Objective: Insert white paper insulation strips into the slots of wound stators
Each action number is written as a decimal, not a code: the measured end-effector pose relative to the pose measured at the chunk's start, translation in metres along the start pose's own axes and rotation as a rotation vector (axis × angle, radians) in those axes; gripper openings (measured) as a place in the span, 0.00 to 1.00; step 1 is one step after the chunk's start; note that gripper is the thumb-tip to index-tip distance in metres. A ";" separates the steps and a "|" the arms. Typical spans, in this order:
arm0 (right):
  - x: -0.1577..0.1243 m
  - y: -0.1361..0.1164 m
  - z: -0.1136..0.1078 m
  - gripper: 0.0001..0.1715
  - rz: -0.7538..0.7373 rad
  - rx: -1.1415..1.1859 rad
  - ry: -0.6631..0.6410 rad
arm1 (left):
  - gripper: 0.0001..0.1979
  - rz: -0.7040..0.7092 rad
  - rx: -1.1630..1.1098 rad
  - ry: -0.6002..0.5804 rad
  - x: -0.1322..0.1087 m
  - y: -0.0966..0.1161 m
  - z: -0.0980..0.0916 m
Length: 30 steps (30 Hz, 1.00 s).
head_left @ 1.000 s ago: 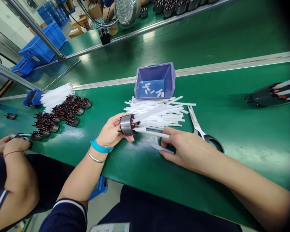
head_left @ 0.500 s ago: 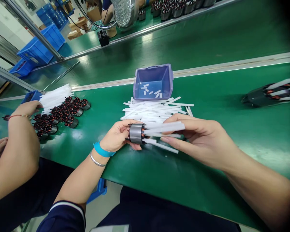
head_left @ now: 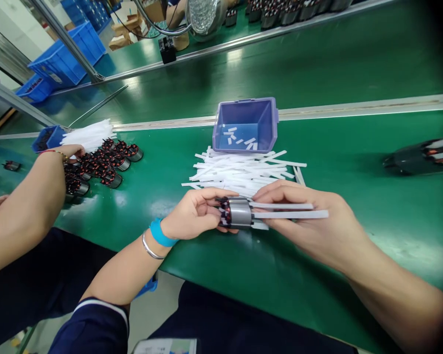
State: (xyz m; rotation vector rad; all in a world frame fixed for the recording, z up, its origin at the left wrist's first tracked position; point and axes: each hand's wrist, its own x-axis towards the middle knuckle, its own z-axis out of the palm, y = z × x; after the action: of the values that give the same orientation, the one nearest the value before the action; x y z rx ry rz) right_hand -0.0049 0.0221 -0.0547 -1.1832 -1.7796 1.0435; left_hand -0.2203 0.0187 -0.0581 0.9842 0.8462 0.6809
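My left hand (head_left: pixel 194 214) is closed around a motor stator (head_left: pixel 240 211), a grey metal ring with dark ends and copper windings, held on its side above the table. Long white strips (head_left: pixel 290 215) stick out of its right end. Around these strips, close against the stator, the fingers of my right hand (head_left: pixel 310 221) are closed; its fingertips are partly hidden behind them. Just beyond both hands lies a loose pile of white strips (head_left: pixel 239 169). Behind the pile stands a purple bin (head_left: pixel 245 146) with several short white pieces inside.
Another person's hand (head_left: pixel 72 151) is over stators (head_left: pixel 112 178) grouped on the left, beside more white strips (head_left: pixel 90 135) and a small blue bin (head_left: pixel 55 137). At the right edge lies a dark stator with strips (head_left: pixel 409 158). A metal rail (head_left: pixel 317 112) crosses behind.
The stator has turned in my left hand, so its copper windings now show at the left end. My right hand has moved in closer to it. The other person's hand has shifted right, over the stators.
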 end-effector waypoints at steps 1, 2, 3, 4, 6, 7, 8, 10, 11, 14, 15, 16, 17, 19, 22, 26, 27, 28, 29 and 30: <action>0.000 0.000 -0.001 0.04 0.029 0.003 -0.025 | 0.28 0.010 0.026 0.016 0.000 -0.002 0.002; 0.000 0.001 -0.001 0.04 0.061 0.018 -0.054 | 0.29 0.019 0.052 0.030 0.000 -0.004 0.004; 0.001 0.003 -0.001 0.05 0.100 0.049 -0.077 | 0.30 0.027 0.074 0.041 0.000 -0.006 0.006; 0.001 0.004 -0.001 0.05 0.146 0.091 -0.091 | 0.30 0.035 0.089 0.046 0.001 -0.008 0.007; 0.001 0.010 0.002 0.05 0.234 0.177 -0.098 | 0.29 0.046 0.107 0.044 0.001 -0.012 0.008; 0.000 0.013 0.004 0.05 0.269 0.210 -0.090 | 0.29 0.051 0.118 0.048 0.002 -0.014 0.009; 0.000 0.016 0.006 0.05 0.299 0.233 -0.084 | 0.28 0.054 0.136 0.055 0.002 -0.015 0.009; -0.001 0.021 0.010 0.06 0.357 0.274 -0.067 | 0.28 0.058 0.183 0.075 0.002 -0.017 0.010; -0.001 0.023 0.012 0.07 0.388 0.309 -0.046 | 0.27 0.065 0.204 0.081 0.003 -0.018 0.009; 0.000 0.024 0.017 0.13 0.472 0.426 -0.002 | 0.27 0.099 0.248 0.079 0.004 -0.017 0.009; 0.001 0.022 0.019 0.13 0.486 0.454 0.005 | 0.27 0.108 0.259 0.081 0.004 -0.017 0.008; 0.002 0.021 0.020 0.14 0.495 0.467 0.000 | 0.27 0.114 0.262 0.085 0.005 -0.016 0.008; 0.003 0.019 0.022 0.14 0.500 0.468 -0.011 | 0.26 0.115 0.257 0.089 0.005 -0.016 0.008; 0.004 0.018 0.024 0.14 0.507 0.463 -0.017 | 0.24 0.108 0.226 0.090 0.006 -0.015 0.009; 0.002 0.021 0.026 0.15 0.510 0.424 -0.005 | 0.20 0.112 0.204 0.080 0.007 -0.016 0.011; -0.003 0.027 0.021 0.16 0.456 0.298 0.026 | 0.15 0.180 0.380 0.118 0.005 -0.016 0.012; -0.003 0.028 0.019 0.15 0.419 0.241 0.011 | 0.13 0.203 0.440 0.131 0.004 -0.016 0.012; -0.003 0.028 0.017 0.14 0.379 0.180 -0.014 | 0.11 0.228 0.491 0.143 0.003 -0.015 0.011; -0.003 0.028 0.015 0.13 0.341 0.125 -0.041 | 0.09 0.252 0.533 0.155 0.003 -0.015 0.011; -0.003 0.027 0.014 0.12 0.314 0.083 -0.071 | 0.08 0.273 0.566 0.168 0.002 -0.014 0.011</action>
State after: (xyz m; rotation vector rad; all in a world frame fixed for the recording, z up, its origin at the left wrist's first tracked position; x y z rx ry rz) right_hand -0.0074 0.0229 -0.0854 -1.4192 -1.6176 1.3416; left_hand -0.2080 0.0100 -0.0683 1.5882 1.0946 0.7811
